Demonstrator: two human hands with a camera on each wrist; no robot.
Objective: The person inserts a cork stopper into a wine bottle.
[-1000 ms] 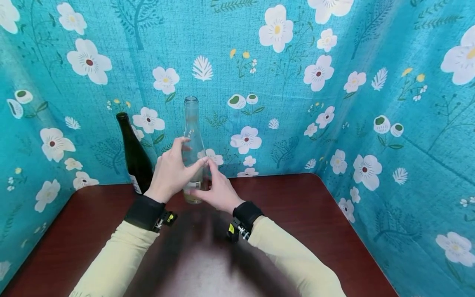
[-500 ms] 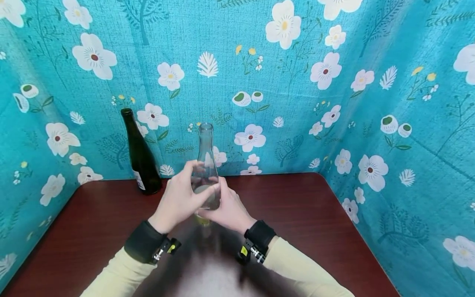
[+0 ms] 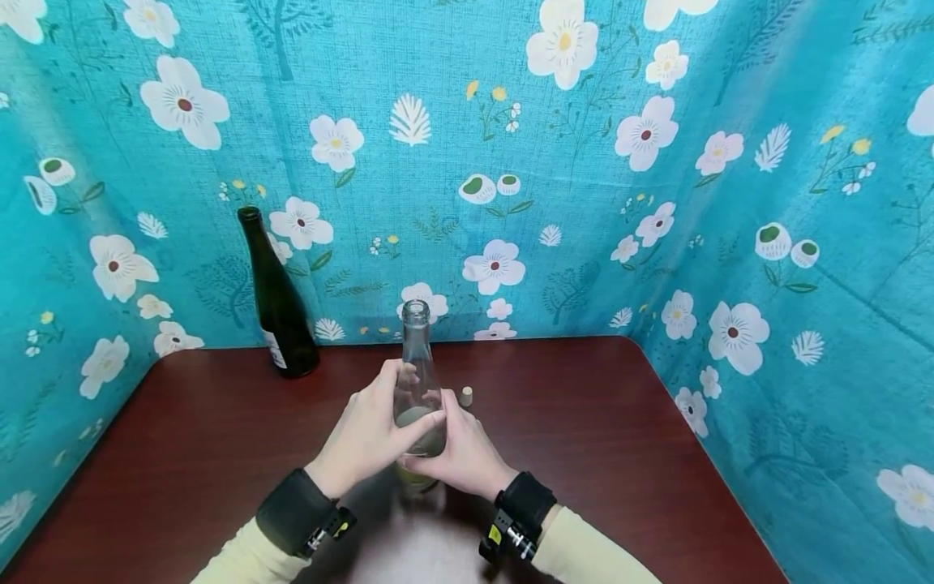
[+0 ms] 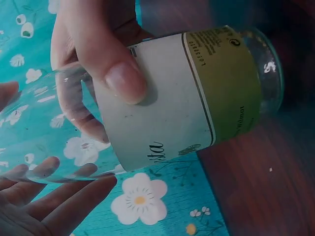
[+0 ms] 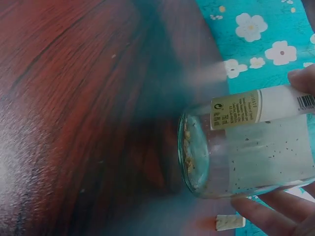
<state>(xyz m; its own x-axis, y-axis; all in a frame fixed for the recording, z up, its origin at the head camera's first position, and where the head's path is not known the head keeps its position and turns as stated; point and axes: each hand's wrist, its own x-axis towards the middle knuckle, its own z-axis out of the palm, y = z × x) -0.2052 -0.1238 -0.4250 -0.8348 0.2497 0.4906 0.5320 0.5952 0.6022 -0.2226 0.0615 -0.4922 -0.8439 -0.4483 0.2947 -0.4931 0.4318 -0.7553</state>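
Both hands grip a clear glass bottle with a white and olive label, held upright over the middle of the table. My left hand holds higher, its fingers behind the glass and thumb across the front. Lower down, my right hand wraps the other side; its thumb presses the label in the left wrist view. The bottle's base, with bits of residue inside, faces the camera in the right wrist view. Its open mouth has no stopper. A small cork sits on the table just beyond my right hand.
A dark green bottle stands at the back left of the brown table. Behind and at the sides hangs a turquoise flowered cloth.
Both hands have brought the clear bottle down and toward me, slightly to the right. The cork, hidden before, now shows behind the right hand. The green bottle stays in place.
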